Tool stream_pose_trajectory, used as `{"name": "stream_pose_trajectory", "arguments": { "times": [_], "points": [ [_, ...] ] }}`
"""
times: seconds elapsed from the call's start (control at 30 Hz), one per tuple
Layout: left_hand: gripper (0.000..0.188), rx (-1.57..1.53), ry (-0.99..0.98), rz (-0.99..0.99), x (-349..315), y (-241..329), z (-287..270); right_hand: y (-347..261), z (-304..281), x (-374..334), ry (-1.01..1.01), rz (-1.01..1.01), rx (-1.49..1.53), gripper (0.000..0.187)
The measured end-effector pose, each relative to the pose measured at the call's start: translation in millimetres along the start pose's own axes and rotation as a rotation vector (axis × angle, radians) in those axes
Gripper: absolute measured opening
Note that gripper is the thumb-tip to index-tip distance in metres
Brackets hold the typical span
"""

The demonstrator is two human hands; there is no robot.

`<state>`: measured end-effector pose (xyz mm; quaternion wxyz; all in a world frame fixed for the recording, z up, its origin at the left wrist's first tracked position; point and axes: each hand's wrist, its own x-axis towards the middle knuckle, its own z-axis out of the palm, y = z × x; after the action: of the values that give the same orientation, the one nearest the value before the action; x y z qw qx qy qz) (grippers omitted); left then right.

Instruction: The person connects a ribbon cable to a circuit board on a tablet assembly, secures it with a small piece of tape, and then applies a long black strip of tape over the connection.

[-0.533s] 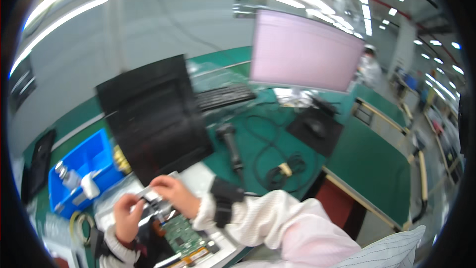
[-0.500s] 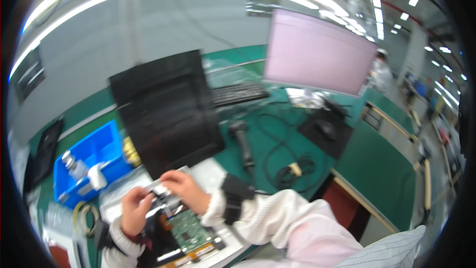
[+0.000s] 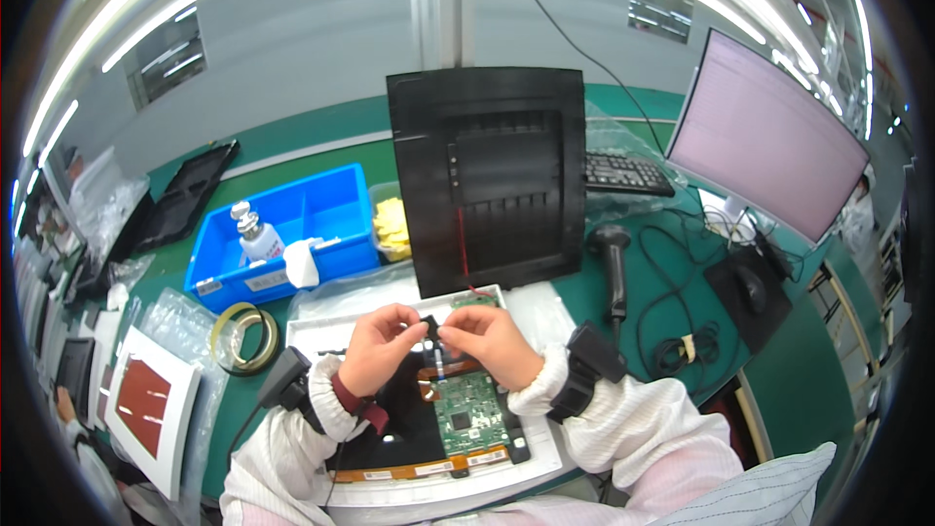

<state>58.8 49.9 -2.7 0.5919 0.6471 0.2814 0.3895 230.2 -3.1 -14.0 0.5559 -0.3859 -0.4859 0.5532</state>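
My left hand (image 3: 380,349) and my right hand (image 3: 495,343) meet above a white-framed panel (image 3: 310,334). Between their pinched fingertips is a small black part (image 3: 430,327), whose exact kind I cannot make out. A narrow pale strip (image 3: 438,362) runs below it toward a green circuit board (image 3: 474,411). Both lie over the panel's dark surface, with an orange flex strip (image 3: 390,473) along the near edge. Beyond my hands a black plastic back cover (image 3: 506,166) stands upright, a thin red wire hanging from it to the panel.
A blue bin (image 3: 336,200) holding a bottle (image 3: 257,234) sits left of the cover, beside a tub of yellow pieces (image 3: 392,229). Tape rolls (image 3: 219,341) lie nearer. On the right are a scanner (image 3: 614,273), coiled cable (image 3: 682,356), mouse (image 3: 750,287) and monitor (image 3: 769,136). Another person's hand (image 3: 64,404) shows far left.
The view has swung left and levelled, so bench and hands appear farther right and sharper. My hands remain close together over the panel, fingertips now meeting at the small black part.
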Motion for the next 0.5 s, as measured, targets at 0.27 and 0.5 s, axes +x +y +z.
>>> {"name": "stream_pose_trajectory", "arguments": {
  "times": [0.27, 0.5],
  "points": [
    [0.006, 0.200, 0.040, 0.047, 1.1, -6.1, -3.0, 6.6, -1.8, -1.0, 0.016, 0.093, 0.065, 0.012],
    [0.006, 0.139, 0.019, 0.023, 3.3, -6.0, -5.0, 7.3, -2.2, 1.9, 0.016, 0.129, 0.086, 0.013]
  ]
}}
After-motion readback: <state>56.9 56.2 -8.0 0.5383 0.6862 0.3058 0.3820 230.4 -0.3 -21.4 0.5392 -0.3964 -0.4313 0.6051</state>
